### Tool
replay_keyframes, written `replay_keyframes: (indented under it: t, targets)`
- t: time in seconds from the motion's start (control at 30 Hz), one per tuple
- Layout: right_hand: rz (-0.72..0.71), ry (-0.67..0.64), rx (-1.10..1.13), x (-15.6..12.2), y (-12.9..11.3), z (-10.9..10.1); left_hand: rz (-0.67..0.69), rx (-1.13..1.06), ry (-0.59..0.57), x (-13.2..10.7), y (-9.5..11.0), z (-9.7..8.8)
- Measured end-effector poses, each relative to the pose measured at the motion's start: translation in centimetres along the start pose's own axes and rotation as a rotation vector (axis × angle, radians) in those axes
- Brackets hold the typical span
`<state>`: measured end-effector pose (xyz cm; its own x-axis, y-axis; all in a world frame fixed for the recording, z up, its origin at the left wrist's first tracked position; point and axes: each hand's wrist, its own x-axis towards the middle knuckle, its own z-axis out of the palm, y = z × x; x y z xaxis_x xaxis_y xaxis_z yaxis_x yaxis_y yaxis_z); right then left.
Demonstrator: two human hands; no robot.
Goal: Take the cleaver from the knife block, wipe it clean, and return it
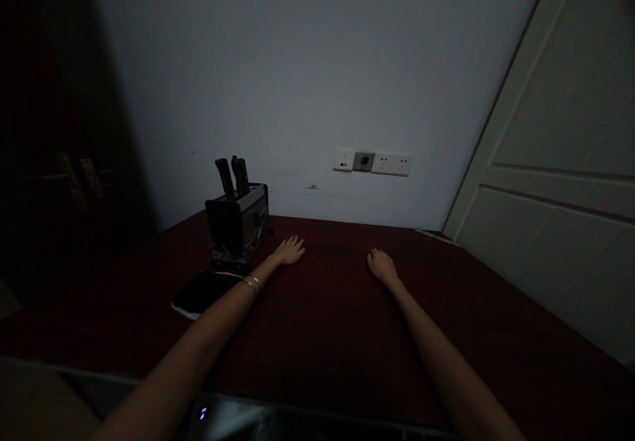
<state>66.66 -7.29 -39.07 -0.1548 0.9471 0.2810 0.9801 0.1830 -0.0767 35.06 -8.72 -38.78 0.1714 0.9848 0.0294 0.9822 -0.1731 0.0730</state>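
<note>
Nearest, a glossy dark panel [243,418] with small lit digits [203,413] runs below the front edge of the smooth, dark red surface [327,335]. On it lies a flat black pad [206,290], pale at the rim and partly hidden by the left forearm [213,332]; silvery bangles [254,283] ring that wrist. The right grip [383,266] rests with fingers curled in, too dark to tell whether clenched or slack, or around anything. The left grip [289,252] is released, fingers spread on the surface near a boxy upright holder [233,223], dark-sided, grey on top, pale streaks on one face. Dark rounded handles [225,176] rise from it, their lower ends hidden inside. Behind, a matte grey wall [278,84] carries rectangular socket plates [391,164]
</note>
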Motion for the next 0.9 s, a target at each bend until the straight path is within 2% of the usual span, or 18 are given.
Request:
replay_keyframes:
  t: [0.4,0.6,0.77,0.9]
  targets:
    - [-0.014,0.0,-0.008,0.1,0.3,0.3,0.012,-0.02,0.055,0.4,-0.4,0.5]
    - [-0.012,0.004,0.004,0.2,0.3,0.7,0.024,0.004,0.091,-0.1,0.0,0.2]
    - [-0.015,0.004,0.024,0.1,0.4,0.9,0.06,0.041,0.122,-1.1,0.9,-1.4]
    - [-0.014,-0.007,0.032,0.1,0.4,1.0,0.147,0.054,0.115,-2.4,2.0,-4.5]
